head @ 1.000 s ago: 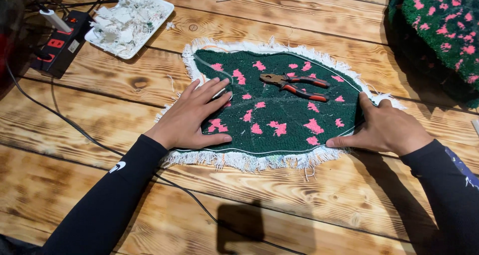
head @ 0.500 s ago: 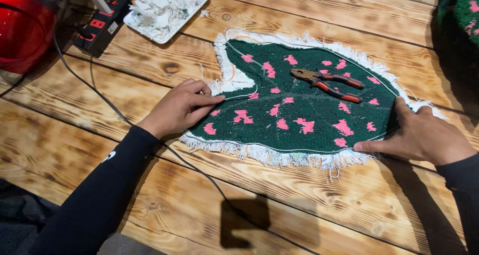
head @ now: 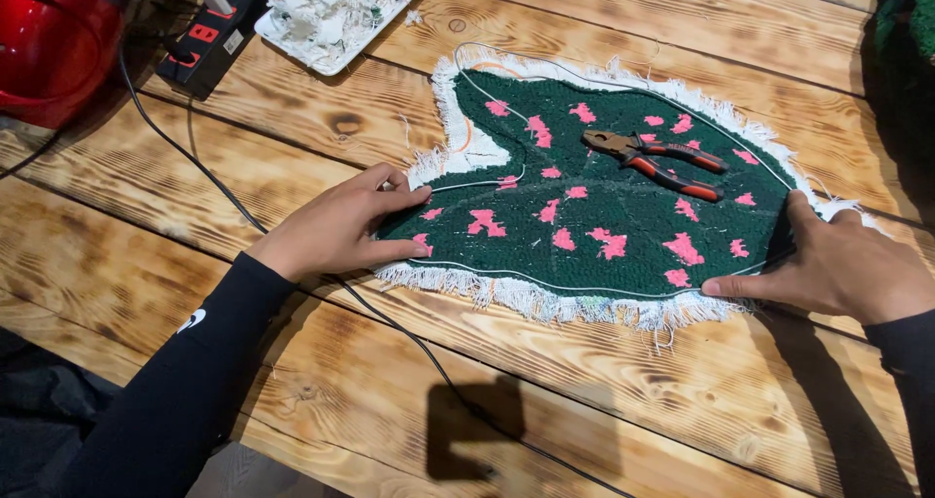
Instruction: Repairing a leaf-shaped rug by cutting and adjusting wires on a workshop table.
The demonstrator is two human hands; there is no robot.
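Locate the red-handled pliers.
In the head view, the red-handled pliers lie on the green, pink-flecked tufted rug piece, upper right of centre, nearer the right hand.

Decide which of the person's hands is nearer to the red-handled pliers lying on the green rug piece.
The right hand, though not by much. It presses the rug's edge just below and right of the pliers; the left hand holds the opposite edge, farther away.

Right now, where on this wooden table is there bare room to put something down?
The widest bare planks of the table lie between the green tufted piece and the near edge, crossed only by a thin black cable. Another bare strip runs along the far side, right of the white tray. It is crowded at the far left: tray, power strip, red object.
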